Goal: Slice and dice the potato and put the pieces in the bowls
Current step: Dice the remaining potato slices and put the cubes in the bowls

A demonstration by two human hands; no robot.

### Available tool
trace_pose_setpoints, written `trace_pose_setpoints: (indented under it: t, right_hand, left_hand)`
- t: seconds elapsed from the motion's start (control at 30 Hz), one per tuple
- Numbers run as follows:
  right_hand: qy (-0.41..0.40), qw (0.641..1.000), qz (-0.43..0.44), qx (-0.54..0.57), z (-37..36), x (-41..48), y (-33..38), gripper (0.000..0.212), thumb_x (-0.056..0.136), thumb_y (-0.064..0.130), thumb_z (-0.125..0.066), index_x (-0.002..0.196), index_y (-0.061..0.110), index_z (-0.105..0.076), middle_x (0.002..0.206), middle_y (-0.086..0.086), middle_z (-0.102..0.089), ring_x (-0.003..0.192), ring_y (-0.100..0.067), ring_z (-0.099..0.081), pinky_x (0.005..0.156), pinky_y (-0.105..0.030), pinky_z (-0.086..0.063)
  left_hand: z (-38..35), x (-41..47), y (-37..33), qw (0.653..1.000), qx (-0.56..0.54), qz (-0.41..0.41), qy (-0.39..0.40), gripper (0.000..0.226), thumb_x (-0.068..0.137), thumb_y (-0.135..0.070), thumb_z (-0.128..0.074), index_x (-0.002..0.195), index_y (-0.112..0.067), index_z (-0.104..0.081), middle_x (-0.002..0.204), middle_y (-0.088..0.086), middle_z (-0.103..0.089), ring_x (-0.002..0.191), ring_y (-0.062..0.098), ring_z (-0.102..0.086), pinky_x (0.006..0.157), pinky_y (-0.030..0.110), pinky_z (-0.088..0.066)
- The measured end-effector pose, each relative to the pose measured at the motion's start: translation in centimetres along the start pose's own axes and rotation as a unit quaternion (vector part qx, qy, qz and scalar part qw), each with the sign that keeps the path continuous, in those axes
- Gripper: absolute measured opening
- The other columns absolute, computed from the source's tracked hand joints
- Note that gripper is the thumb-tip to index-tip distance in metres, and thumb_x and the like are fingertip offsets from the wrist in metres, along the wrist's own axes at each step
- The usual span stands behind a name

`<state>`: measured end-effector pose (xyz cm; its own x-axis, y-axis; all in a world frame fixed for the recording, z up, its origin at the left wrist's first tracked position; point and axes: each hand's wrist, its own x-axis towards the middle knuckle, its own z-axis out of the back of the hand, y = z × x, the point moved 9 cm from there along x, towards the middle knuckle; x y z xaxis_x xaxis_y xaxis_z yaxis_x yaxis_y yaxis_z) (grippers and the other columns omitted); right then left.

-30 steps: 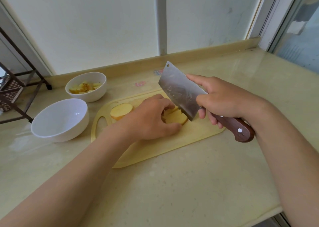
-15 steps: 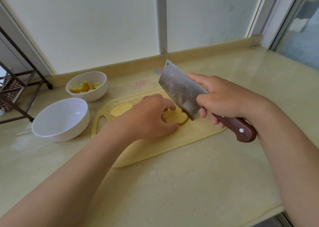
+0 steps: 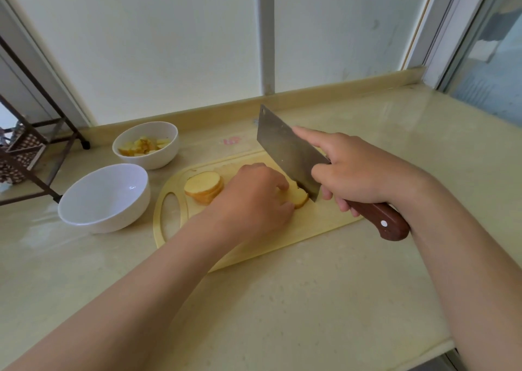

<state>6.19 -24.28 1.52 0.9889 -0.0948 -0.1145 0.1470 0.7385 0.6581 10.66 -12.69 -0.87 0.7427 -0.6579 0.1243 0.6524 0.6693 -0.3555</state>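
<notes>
the left hand pins the potato slices on the board; the right hand grips the cleaver. best keep those fingertips tucked, blade dropping straight.

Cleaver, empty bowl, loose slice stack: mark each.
cleaver (image 3: pixel 285 150), head view, flat of the blade.
empty bowl (image 3: pixel 104 197), head view, bare inner wall.
slice stack (image 3: pixel 202 183), head view, top slice's cut face.

Home kitchen, no doubt: I'm at a pale stone table that runs along frosted window panes, with a yellow cutting board, potato and a cleaver on it, two white bowls left of it, metal rack far left.
</notes>
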Motion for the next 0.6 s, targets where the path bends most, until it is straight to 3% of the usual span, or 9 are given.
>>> trace_pose_setpoints:
  t: [0.13,0.2,0.33,0.6]
  right_hand:
    - [-0.014,1.000,-0.012,0.009,0.3,0.2,-0.3,0.083,0.094,0.008,-0.042,0.160,0.054,-0.021,0.077,-0.013,-0.070,0.043,-0.014,-0.061,0.048,-0.037,-0.059]
    - [-0.031,0.999,-0.020,0.013,0.8,0.0,-0.5,0.083,0.094,0.008,-0.042,0.161,0.052,-0.021,0.080,-0.013,-0.071,0.046,-0.015,-0.062,0.048,-0.037,-0.059]
    - [-0.043,0.999,-0.029,0.010,1.5,-0.9,-0.2,0.081,0.096,0.009,-0.042,0.161,0.051,-0.019,0.083,-0.013,-0.071,0.044,-0.012,-0.060,0.049,-0.037,-0.060]
    - [-0.005,0.998,-0.032,-0.061,0.4,-2.9,1.6,0.083,0.094,0.009,-0.042,0.161,0.052,-0.019,0.083,-0.013,-0.070,0.044,-0.014,-0.061,0.049,-0.041,-0.062]
  left_hand:
    - [0.0,-0.2,-0.3,1.000,0.005,-0.022,-0.006,0.036,0.082,-0.040,-0.066,0.115,-0.024,-0.067,0.102,-0.003,-0.055,0.097,0.016,-0.051,0.082,0.028,-0.044]
    - [0.5,-0.5,-1.0,0.997,-0.002,-0.075,-0.024,0.036,0.082,-0.038,-0.067,0.113,-0.021,-0.068,0.109,-0.002,-0.054,0.101,0.019,-0.051,0.086,0.032,-0.046]
    - [0.1,-1.0,-1.7,0.981,0.006,-0.195,-0.016,0.020,0.084,-0.025,-0.064,0.098,-0.013,-0.072,0.101,0.002,-0.060,0.089,0.023,-0.056,0.079,0.029,-0.046]
    - [-0.2,-1.2,-1.8,0.968,0.014,-0.247,-0.035,0.017,0.087,-0.022,-0.058,0.091,-0.012,-0.071,0.095,0.002,-0.062,0.084,0.021,-0.056,0.076,0.035,-0.048]
